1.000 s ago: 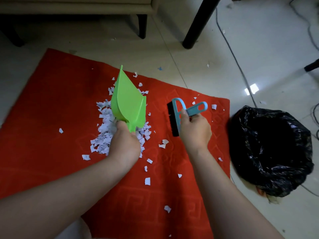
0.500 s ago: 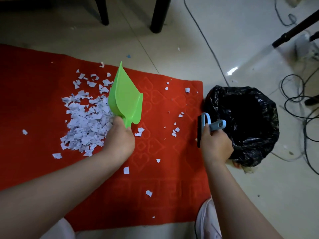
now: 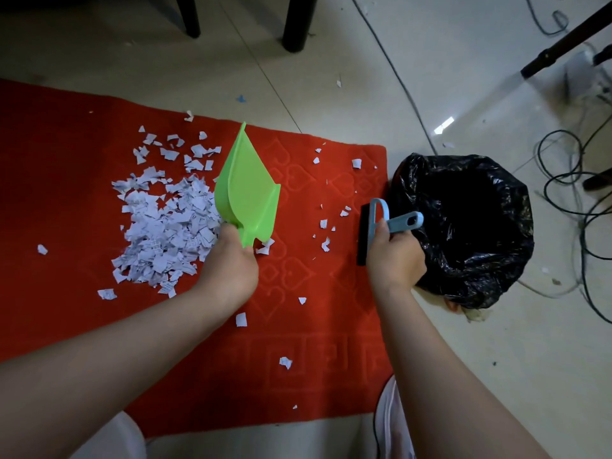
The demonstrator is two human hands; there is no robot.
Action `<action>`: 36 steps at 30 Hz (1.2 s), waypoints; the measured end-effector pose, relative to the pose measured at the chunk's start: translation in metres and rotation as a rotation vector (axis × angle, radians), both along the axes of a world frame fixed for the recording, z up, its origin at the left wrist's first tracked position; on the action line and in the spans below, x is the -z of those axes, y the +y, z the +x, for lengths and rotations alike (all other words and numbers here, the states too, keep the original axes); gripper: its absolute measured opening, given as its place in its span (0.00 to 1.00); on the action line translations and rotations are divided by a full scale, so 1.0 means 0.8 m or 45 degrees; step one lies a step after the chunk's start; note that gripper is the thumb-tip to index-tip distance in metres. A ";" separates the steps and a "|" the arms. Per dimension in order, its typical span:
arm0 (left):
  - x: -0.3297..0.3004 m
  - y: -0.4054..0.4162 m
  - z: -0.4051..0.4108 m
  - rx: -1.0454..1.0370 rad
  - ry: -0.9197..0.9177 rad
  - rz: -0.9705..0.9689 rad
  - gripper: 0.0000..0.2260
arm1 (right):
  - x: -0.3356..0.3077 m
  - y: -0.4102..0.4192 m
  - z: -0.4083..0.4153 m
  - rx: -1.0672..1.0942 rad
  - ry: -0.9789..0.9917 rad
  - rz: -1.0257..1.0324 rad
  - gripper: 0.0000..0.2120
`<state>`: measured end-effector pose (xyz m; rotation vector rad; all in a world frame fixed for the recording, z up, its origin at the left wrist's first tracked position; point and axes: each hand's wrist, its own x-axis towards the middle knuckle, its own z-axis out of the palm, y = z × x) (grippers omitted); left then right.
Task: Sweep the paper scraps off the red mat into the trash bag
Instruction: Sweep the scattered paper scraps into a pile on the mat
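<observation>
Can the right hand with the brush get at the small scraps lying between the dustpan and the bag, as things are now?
Probably yes. The right hand holds the brush beside those scraps, and only bare red mat lies between. The dustpan stands further left.

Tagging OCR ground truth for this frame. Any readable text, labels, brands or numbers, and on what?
None can be read.
Paper scraps: faint grey print marks on some pieces, too small and blurred to read.
Green dustpan, in the left hand: no text or logo visible.
Blue brush, in the right hand: no marking visible.
Black trash bag: no print visible.
Red mat: embossed heart and key pattern only, no lettering.
</observation>
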<state>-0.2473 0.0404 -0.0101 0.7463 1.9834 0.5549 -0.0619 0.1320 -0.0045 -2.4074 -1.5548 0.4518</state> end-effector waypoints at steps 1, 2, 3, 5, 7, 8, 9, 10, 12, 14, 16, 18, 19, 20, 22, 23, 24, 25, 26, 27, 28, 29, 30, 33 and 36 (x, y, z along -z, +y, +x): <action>0.000 0.000 -0.002 -0.005 0.006 -0.002 0.12 | 0.004 0.001 -0.005 -0.006 -0.026 -0.029 0.19; 0.001 -0.001 -0.003 -0.010 0.011 -0.002 0.12 | 0.009 0.001 -0.012 -0.019 -0.027 -0.059 0.19; 0.001 -0.002 -0.003 -0.012 0.013 -0.002 0.12 | 0.015 0.000 -0.021 -0.034 -0.003 -0.088 0.19; 0.002 -0.002 -0.002 -0.004 0.015 -0.001 0.12 | 0.023 -0.004 -0.040 -0.081 0.090 -0.135 0.20; 0.002 -0.002 -0.001 0.010 0.016 -0.001 0.13 | 0.024 -0.009 -0.055 -0.165 0.149 -0.149 0.19; 0.002 -0.001 0.000 0.012 0.011 -0.003 0.12 | 0.020 -0.011 -0.058 -0.197 0.155 -0.140 0.19; 0.001 -0.001 -0.001 0.010 0.004 -0.002 0.12 | 0.014 -0.011 -0.057 -0.208 0.156 -0.121 0.19; 0.001 -0.001 -0.001 0.007 -0.001 -0.001 0.12 | 0.008 -0.009 -0.053 -0.203 0.146 -0.089 0.19; 0.001 -0.002 -0.004 0.006 0.003 0.004 0.11 | -0.001 0.002 -0.041 -0.161 0.084 0.000 0.19; 0.001 -0.004 -0.007 -0.004 0.006 0.006 0.11 | -0.006 0.019 -0.028 -0.089 0.020 0.064 0.19; 0.000 -0.004 -0.009 -0.017 -0.002 0.004 0.11 | -0.004 0.037 -0.020 -0.031 -0.015 0.040 0.19; 0.000 -0.004 -0.009 -0.013 0.002 0.002 0.11 | 0.002 0.050 -0.022 -0.018 -0.020 -0.045 0.19; 0.000 -0.004 -0.008 -0.007 0.006 0.004 0.11 | 0.005 0.054 -0.026 -0.029 -0.001 -0.089 0.20; 0.000 -0.003 -0.008 -0.003 0.009 0.004 0.10 | 0.009 0.056 -0.033 -0.055 0.031 -0.131 0.21; 0.001 -0.001 -0.008 0.006 0.014 0.005 0.10 | 0.014 0.057 -0.046 -0.143 0.100 -0.190 0.21; 0.000 0.000 -0.007 0.009 0.015 0.004 0.11 | 0.014 0.054 -0.050 -0.185 0.124 -0.197 0.20; 0.001 0.001 -0.008 0.012 0.013 0.003 0.11 | 0.012 0.052 -0.051 -0.217 0.136 -0.182 0.19; 0.001 0.001 -0.008 0.014 0.012 0.005 0.12 | 0.007 0.051 -0.049 -0.243 0.134 -0.144 0.18; 0.001 0.002 -0.008 0.017 0.012 0.005 0.12 | 0.002 0.051 -0.044 -0.254 0.119 -0.091 0.17; 0.000 0.002 -0.009 0.022 0.013 0.008 0.12 | -0.004 0.053 -0.038 -0.248 0.096 -0.030 0.17; 0.000 0.002 -0.010 0.024 0.015 0.009 0.12 | -0.008 0.055 -0.031 -0.223 0.072 0.021 0.17; 0.000 0.002 -0.010 0.021 0.017 0.011 0.12 | -0.011 0.057 -0.025 -0.188 0.040 0.050 0.16; -0.001 0.003 -0.011 0.017 0.018 0.009 0.11 | -0.012 0.058 -0.019 -0.151 0.004 0.050 0.16; -0.003 0.004 -0.010 0.013 0.023 0.002 0.11 | -0.001 0.050 -0.016 -0.115 -0.027 -0.081 0.18; -0.004 0.006 -0.007 0.021 0.026 0.000 0.11 | 0.016 0.033 -0.045 -0.226 0.066 -0.194 0.22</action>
